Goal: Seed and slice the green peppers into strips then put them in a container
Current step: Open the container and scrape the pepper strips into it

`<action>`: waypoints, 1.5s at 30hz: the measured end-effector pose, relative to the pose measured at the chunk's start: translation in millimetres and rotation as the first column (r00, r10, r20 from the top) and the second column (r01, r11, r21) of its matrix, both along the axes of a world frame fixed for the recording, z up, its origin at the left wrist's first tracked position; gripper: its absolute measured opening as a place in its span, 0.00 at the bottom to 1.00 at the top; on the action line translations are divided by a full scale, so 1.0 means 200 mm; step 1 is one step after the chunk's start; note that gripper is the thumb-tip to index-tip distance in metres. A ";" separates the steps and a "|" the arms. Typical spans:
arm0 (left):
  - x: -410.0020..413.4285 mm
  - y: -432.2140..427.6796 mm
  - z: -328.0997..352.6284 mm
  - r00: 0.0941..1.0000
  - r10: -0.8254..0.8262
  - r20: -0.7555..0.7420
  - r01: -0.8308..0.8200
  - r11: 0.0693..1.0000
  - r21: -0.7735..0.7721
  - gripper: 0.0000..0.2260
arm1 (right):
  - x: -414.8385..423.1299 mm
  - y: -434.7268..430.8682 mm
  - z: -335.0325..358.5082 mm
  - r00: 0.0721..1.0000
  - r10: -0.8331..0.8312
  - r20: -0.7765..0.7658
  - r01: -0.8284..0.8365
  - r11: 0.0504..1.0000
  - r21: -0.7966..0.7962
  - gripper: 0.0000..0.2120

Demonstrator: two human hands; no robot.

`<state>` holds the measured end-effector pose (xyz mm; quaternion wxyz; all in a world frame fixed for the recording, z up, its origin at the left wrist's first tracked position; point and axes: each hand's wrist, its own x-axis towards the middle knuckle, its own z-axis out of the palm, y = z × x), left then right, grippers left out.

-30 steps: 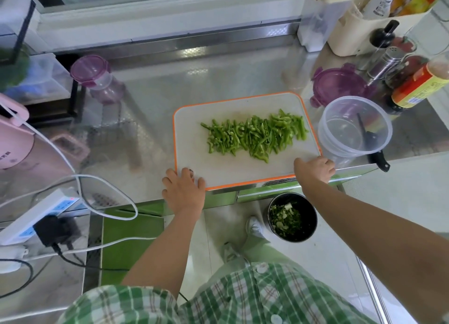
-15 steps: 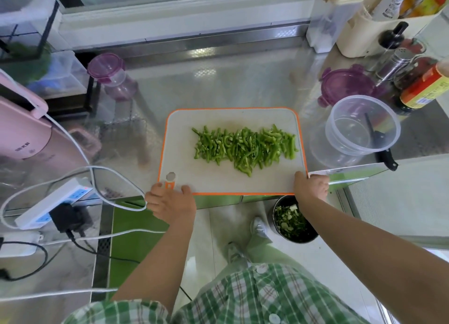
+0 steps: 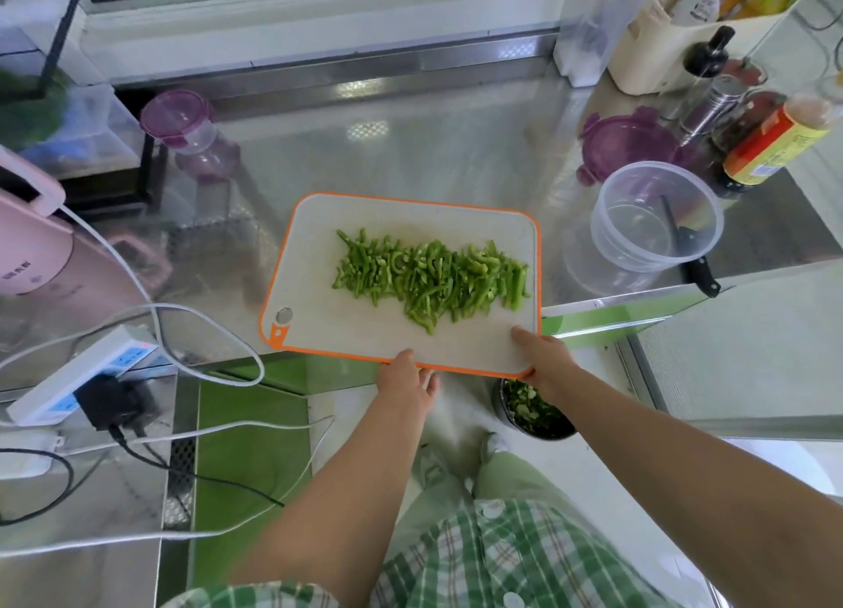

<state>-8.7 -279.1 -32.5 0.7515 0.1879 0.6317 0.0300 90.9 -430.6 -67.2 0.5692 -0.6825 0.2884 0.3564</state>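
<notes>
My left hand (image 3: 406, 381) and right hand (image 3: 545, 356) both pinch the board (image 3: 319, 251) at its near edge, thumbs on top. Strips (image 3: 433, 274) lie heaped left-to-right mid-board; the tub (image 3: 606, 242) stands off right, nearer my right hand.

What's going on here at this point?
A person holds the orange-rimmed cutting board by its near edge, the left hand near the middle and the right hand at the right corner. The board overhangs the counter and carries a pile of green pepper strips. The clear container to the right is empty, with a black-handled knife by it. Slicing looks done; the strips are not yet in the container.
</notes>
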 end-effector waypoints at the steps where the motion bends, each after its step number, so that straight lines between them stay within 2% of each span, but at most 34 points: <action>1: 0.00 0.00 0.01 1.000 0.013 -0.019 -0.013 1.000 -0.007 0.17 | 0.00 -0.01 0.00 1.000 0.007 -0.003 -0.007 1.000 0.015 0.18; 6: 0.05 0.00 0.06 0.946 0.322 0.025 -0.321 0.947 -0.019 0.16 | 0.02 -0.02 0.01 0.998 0.057 -0.020 -0.055 0.996 0.074 0.17; 8: 0.08 -0.06 0.08 0.917 0.394 0.066 -0.398 0.916 0.055 0.18 | 0.03 -0.03 0.01 0.996 0.082 -0.033 -0.078 0.993 0.091 0.17; 9: 0.09 -0.09 0.09 0.912 0.403 0.072 -0.410 0.903 0.130 0.22 | 0.04 -0.04 0.01 0.994 0.099 -0.040 -0.094 0.991 0.096 0.17; 11: 0.08 -0.14 0.09 0.925 0.371 0.080 -0.379 0.891 0.252 0.30 | 0.04 -0.04 0.00 0.991 0.128 -0.050 -0.122 0.987 0.108 0.17; 12: 0.08 -0.15 0.09 0.929 0.357 0.092 -0.369 0.891 0.264 0.32 | 0.05 -0.05 0.00 0.989 0.135 -0.058 -0.128 0.985 0.116 0.17; 16: 0.05 -0.17 0.04 0.976 0.189 0.103 -0.214 0.906 0.364 0.32 | 0.08 -0.05 -0.01 0.985 0.142 -0.100 -0.128 0.982 0.136 0.17; 20: 0.04 -0.14 0.00 0.928 0.371 0.042 -0.363 0.868 0.339 0.23 | 0.09 -0.05 -0.01 0.981 0.145 -0.129 -0.125 0.980 0.154 0.17; 23: 0.06 -0.12 0.02 0.918 0.387 0.091 -0.397 0.883 0.250 0.17 | 0.10 -0.06 -0.02 0.979 0.157 -0.133 -0.135 0.978 0.162 0.16; 26: 0.08 -0.13 0.02 0.901 0.426 0.083 -0.433 0.866 0.249 0.28 | 0.10 -0.06 -0.03 0.977 0.168 -0.130 -0.146 0.976 0.159 0.17; 29: 0.07 -0.13 0.01 0.979 0.196 0.049 -0.202 0.930 0.309 0.21 | 0.10 -0.06 -0.02 0.976 0.174 -0.132 -0.152 0.975 0.164 0.17; 33: 0.07 -0.12 0.01 0.996 0.086 -0.004 -0.081 0.945 0.318 0.18 | 0.09 -0.06 -0.01 0.980 0.170 -0.103 -0.151 0.974 0.166 0.16; 35: 0.07 -0.10 -0.02 0.995 0.099 -0.025 -0.084 0.934 0.348 0.17 | 0.08 -0.06 -0.02 0.986 0.158 -0.056 -0.149 0.979 0.141 0.14; 37: 0.06 -0.08 -0.07 0.973 0.225 -0.053 -0.191 0.912 0.362 0.25 | 0.09 -0.05 -0.01 0.993 0.117 0.004 -0.117 0.987 0.106 0.12; 38: 0.06 -0.07 -0.08 0.966 0.251 -0.062 -0.215 0.912 0.350 0.26 | 0.10 -0.06 -0.01 0.995 0.091 0.028 -0.093 0.992 0.088 0.11; 41: 0.05 -0.06 -0.08 0.983 0.180 -0.031 -0.164 0.948 0.274 0.09 | 0.16 -0.09 0.01 0.998 -0.066 0.010 0.064 0.990 0.122 0.06; 43: 0.05 -0.08 -0.07 0.988 0.156 0.009 -0.155 0.969 0.193 0.05 | 0.17 -0.13 0.02 0.972 -0.221 -0.075 0.232 0.952 0.201 0.05; 45: 0.05 -0.11 -0.06 0.984 0.166 0.057 -0.171 0.981 0.092 0.04 | 0.15 -0.16 0.01 0.945 -0.289 -0.153 0.322 0.906 0.276 0.08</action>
